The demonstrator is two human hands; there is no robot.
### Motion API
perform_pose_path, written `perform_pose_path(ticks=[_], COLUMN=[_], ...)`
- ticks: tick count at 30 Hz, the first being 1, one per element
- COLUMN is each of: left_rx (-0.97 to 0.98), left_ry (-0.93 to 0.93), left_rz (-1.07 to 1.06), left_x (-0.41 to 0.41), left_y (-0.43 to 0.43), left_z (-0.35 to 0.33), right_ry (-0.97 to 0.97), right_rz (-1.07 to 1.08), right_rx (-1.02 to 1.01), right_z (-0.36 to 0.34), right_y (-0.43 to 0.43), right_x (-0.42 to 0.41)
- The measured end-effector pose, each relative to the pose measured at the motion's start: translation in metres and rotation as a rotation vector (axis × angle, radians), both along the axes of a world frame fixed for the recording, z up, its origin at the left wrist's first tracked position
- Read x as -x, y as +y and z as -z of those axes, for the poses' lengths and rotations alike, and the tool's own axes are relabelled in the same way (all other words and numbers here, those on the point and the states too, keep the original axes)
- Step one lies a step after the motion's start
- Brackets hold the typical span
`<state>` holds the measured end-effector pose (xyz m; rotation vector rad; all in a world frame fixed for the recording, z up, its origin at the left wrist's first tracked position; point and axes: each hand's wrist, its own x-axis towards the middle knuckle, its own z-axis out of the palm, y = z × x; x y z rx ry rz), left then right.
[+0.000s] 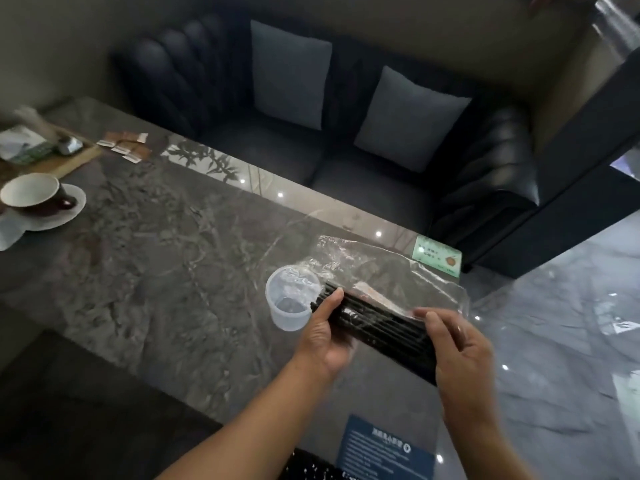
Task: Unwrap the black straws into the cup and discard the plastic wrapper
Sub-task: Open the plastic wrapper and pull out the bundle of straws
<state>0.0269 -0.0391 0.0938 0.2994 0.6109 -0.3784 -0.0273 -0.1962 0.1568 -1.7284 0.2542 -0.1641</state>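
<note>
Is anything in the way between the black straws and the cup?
Only the plastic wrapper. It still lies loosely over the black straws, and a flap of it drapes over the cup's open mouth. Both hands hold the bundle right beside the cup; nothing else sits between.

Straws' (384, 327) near ends hidden behind right hand (460, 351); blue card (384, 448) text blurred, bottom edge cropped

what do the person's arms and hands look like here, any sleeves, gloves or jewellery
Both forearms are bare up to the picture's bottom edge, with no sleeves in sight. The left hand and the right hand wear no gloves. No watch or bracelet shows on either wrist. A right finger may carry a ring, but the blur leaves that unsure.
</note>
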Motion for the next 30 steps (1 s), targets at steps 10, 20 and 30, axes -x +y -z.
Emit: perform_pose_path(ticks=[10,20,30], left_rx=[0.012,0.065,0.071], left_ry=[0.074,0.072,0.041], left_rz=[-0.042,-0.059,-0.033], left_x=[0.0,-0.005,-0.005], left_y=[0.004,0.009,0.006], left_z=[0.007,0.009,0.016], right_ry=[0.064,0.122,0.147], right_rz=[-0.036,-0.081,-0.088], right_rx=[0.051,0.015,0.041], right_z=[-0.02,-0.024,-0.032], right_y=[0.015,0.019,0.022], right_x=[-0.021,-0.032,-0.043])
